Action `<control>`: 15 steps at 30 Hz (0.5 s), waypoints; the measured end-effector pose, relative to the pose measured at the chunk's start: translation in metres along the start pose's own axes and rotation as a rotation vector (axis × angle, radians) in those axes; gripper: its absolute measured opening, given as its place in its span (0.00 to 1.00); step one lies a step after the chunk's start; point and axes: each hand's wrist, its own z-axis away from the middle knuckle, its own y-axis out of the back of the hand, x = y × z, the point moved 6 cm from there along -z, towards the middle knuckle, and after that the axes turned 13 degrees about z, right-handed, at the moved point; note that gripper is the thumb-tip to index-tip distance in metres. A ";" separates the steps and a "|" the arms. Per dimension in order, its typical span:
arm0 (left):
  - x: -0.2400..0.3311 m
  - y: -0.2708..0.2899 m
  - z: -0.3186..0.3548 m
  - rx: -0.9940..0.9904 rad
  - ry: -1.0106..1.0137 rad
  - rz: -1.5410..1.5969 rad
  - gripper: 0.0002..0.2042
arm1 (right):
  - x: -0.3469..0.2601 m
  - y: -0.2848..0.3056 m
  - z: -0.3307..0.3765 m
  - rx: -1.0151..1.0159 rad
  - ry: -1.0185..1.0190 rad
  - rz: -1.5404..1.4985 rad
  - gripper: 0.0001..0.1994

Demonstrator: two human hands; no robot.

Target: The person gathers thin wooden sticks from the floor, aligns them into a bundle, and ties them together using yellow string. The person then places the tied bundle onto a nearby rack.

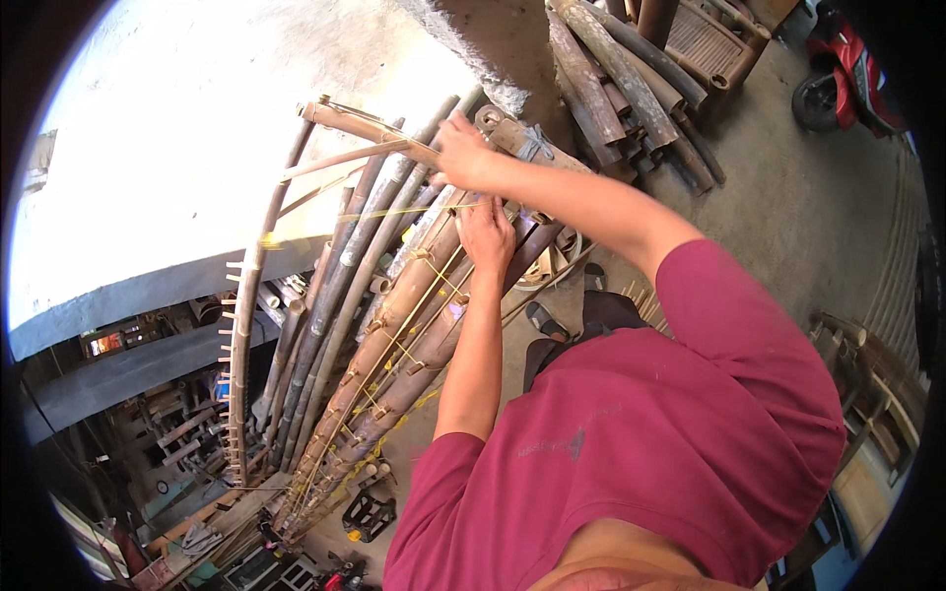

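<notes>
My right hand is closed round the right end of a bamboo crossbar, its fingers slightly blurred. Just below it, my left hand pinches a thin yellow cord, which stretches leftward to a bamboo upright. Short light pegs stick out along that upright, and the crossbar meets its top. Beneath my left hand run thick bamboo tubes, with cords strung along them and yellow ties wrapped round. My left fingertips are partly hidden against the tube tops.
Dark bamboo poles lean between the upright and the thick tubes. A stack of cut bamboo lies at the far right, near a red motorcycle. A black crate-like object sits on the floor. A low wall ledge borders the left.
</notes>
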 end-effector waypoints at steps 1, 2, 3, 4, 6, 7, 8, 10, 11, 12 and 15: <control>0.002 0.006 -0.001 0.058 -0.073 0.043 0.10 | 0.001 -0.010 0.004 -0.155 -0.016 -0.178 0.34; 0.013 0.007 -0.001 0.090 -0.168 0.097 0.09 | 0.007 -0.037 -0.005 -0.221 -0.014 -0.585 0.32; 0.004 0.010 0.003 0.079 -0.098 0.074 0.09 | 0.002 -0.007 0.003 -0.232 0.031 -0.988 0.28; 0.000 0.011 0.003 0.083 -0.070 0.074 0.09 | 0.007 0.037 0.019 -0.235 0.064 -1.381 0.27; 0.000 0.009 0.004 0.064 -0.031 0.079 0.09 | 0.023 0.085 0.072 0.168 0.312 -1.458 0.21; -0.005 0.010 0.007 0.079 -0.009 0.068 0.09 | 0.005 0.072 0.108 -0.018 0.392 -1.341 0.19; -0.008 0.012 0.010 0.086 0.008 0.055 0.08 | -0.011 0.059 0.148 -0.190 0.485 -1.190 0.18; -0.001 0.012 0.004 0.101 0.004 0.048 0.08 | -0.027 0.002 0.215 -0.191 0.332 -0.834 0.20; 0.006 0.014 0.002 0.120 -0.052 0.048 0.08 | -0.032 -0.027 0.226 -0.213 0.247 -0.731 0.20; 0.005 0.014 -0.004 0.123 -0.013 0.201 0.08 | -0.038 -0.014 0.220 -0.025 0.229 -0.951 0.19; 0.002 0.024 -0.034 0.118 0.084 0.705 0.12 | -0.041 -0.017 0.218 -0.220 0.080 -1.079 0.20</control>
